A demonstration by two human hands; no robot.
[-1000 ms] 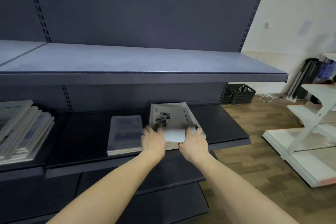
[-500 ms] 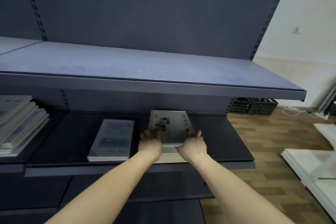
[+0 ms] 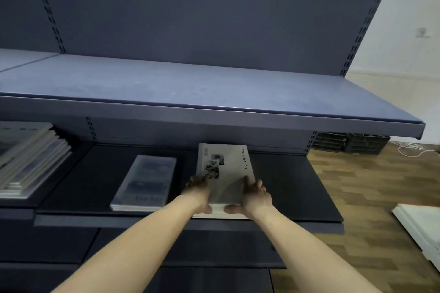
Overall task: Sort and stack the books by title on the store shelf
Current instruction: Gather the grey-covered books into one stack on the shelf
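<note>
A small stack of pale grey books [image 3: 226, 173] lies flat on the dark middle shelf [image 3: 292, 188] of a store shelving unit, its near edge close to the shelf's front lip. The top cover shows a cluster of small black-and-white pictures on its left part and a title printed sideways near the right edge, only partly readable.

A person reaches in with both bare arms. The left hand [image 3: 198, 194] presses against the stack's left side, fingers lying along the edge and thumb tucked at the near corner. The right hand [image 3: 256, 197] mirrors it on the right side, fingers fairly straight along the edge and thumb stretched across the near edge. Both hands touch the stack with flattened palms instead of curling around it.

Just beside the stack, to its left on the same shelf, lies a second, thinner stack of blue-covered books [image 3: 145, 183], flat and apart from the hands. Farther left, on the neighbouring shelf section, rests a taller, fanned pile of pale books [image 3: 28, 159].

Above hangs a bluish-grey upper shelf [image 3: 214, 93] with a slotted back panel [image 3: 190, 12]. To the right, wood-patterned flooring [image 3: 371, 188] shows, with dark crates [image 3: 352, 141] near the wall and white boards [image 3: 421, 226] lying at the edge.
</note>
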